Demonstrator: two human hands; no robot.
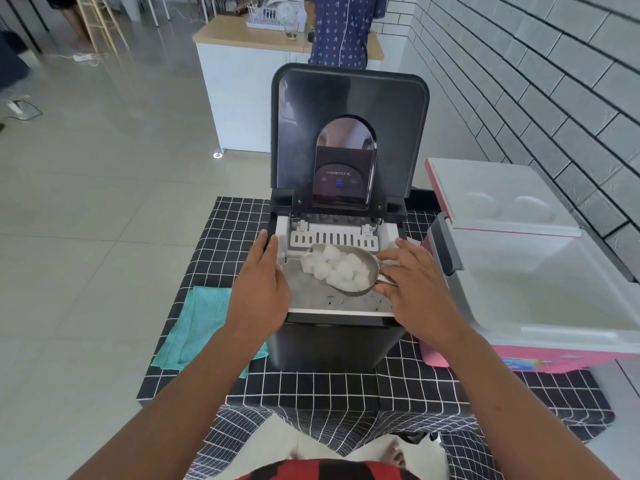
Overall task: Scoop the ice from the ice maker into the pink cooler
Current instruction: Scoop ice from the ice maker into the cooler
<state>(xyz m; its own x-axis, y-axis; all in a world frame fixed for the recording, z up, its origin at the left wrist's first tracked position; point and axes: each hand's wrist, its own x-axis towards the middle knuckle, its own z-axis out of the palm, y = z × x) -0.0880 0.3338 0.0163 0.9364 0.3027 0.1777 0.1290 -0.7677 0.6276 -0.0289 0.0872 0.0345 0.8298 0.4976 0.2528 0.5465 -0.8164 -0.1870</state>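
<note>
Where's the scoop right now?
Head view, centre: the scoop, heaped with ice, is over the open ice maker, its handle in the right hand, left of the open cooler.

Ice (341, 271) fills scoop (370, 283) over open ice maker (332, 341).

The ice maker (332, 344) stood on the checked table (346, 386), its lid (349, 98) tipped upright. The left hand (263, 285) lay along the machine's left rim, fingers straight. The right hand (415, 289) gripped the handle of a metal scoop (371, 277) heaped with ice (341, 270), low inside the open top. Just right of the machine, the pink cooler (540, 289) sat open. A teal cloth (197, 327) lay at the left.
</note>
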